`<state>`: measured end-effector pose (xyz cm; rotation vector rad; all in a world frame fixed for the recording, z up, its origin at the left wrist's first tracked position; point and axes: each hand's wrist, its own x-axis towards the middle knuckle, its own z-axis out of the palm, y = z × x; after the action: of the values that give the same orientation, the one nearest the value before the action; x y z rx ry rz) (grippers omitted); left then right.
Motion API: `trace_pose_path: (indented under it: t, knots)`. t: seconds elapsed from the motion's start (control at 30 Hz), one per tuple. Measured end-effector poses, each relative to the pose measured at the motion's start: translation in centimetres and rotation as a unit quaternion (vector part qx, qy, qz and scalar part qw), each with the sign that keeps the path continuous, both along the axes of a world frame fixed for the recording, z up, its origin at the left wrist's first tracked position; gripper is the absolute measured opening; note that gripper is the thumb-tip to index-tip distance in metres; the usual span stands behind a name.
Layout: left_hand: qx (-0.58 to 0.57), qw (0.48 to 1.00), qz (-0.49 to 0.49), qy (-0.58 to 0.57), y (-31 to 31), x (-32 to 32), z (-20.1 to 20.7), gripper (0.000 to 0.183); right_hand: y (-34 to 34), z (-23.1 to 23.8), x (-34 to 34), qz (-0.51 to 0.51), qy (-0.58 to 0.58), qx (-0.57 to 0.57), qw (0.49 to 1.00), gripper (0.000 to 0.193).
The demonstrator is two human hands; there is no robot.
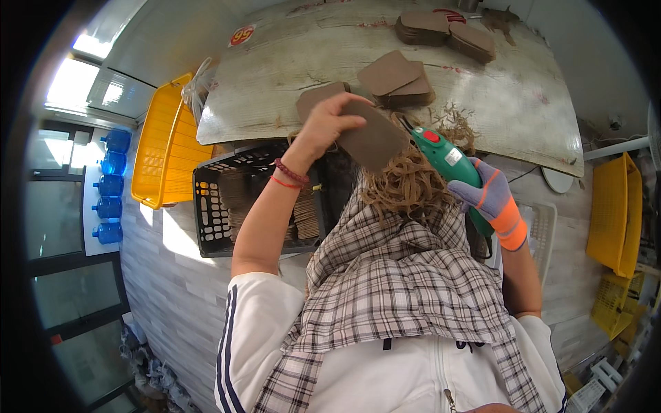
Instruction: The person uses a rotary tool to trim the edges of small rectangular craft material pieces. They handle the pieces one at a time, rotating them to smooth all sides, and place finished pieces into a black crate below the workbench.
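Observation:
My bare left hand (325, 125), with red bands at the wrist, grips a flat brown piece with rounded corners (377, 143) between thumb and fingers. My right hand (490, 196), in a grey and orange glove, is closed round a green handheld electric cutter (444, 157) with a red button. Its tip points at the piece's right edge; whether they touch I cannot tell. Beneath them, a heap of curly brown trimmings (406, 189) lies on the checked apron (413, 275) over my lap. Behind my left hand another brown piece (313, 96) rests at the table edge, partly hidden.
On the worn table (289, 62) lie a near stack of brown pieces (392, 74) and far stacks (421, 29). A black crate (206, 213) holding many pieces stands left below it, beside a yellow basket (155, 151). More yellow baskets (613, 213) stand right.

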<state>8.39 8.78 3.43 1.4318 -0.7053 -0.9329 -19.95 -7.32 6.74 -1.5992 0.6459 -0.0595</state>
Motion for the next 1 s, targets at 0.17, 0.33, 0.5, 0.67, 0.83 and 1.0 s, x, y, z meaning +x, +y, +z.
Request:
trace_pose_path:
  t: [0.17,0.33,0.5,0.67,0.83,1.0]
  knots:
    - [0.072,0.961,0.252,-0.082,1.7,9.4,-7.3,0.045,-0.7,-1.5,-1.9,-0.041,0.005,0.010,0.999,0.045]
    - [0.196,0.767,0.264,-0.552,-1.9,7.2,-6.6,0.059,-1.0,-3.0,-3.8,-0.076,0.002,0.016,0.997,0.040]
    - [0.209,0.812,0.125,-0.530,-9.1,5.9,-5.8,0.066,-0.2,-3.1,-4.1,-0.091,-0.002,0.006,0.996,0.043]
    - [0.171,0.859,0.142,-0.461,-10.3,4.3,-5.2,0.060,0.1,-3.4,-5.1,-0.118,-0.024,0.020,0.992,0.043]
    - [-0.007,0.833,0.252,-0.492,-9.7,2.4,-4.7,0.039,-0.3,-3.5,-5.4,-0.126,-0.040,-0.009,0.991,0.047]
    - [-0.183,0.949,0.245,0.081,-9.7,-3.9,-1.4,0.027,-0.2,-3.0,-4.8,-0.155,-0.067,-0.001,0.986,0.046]
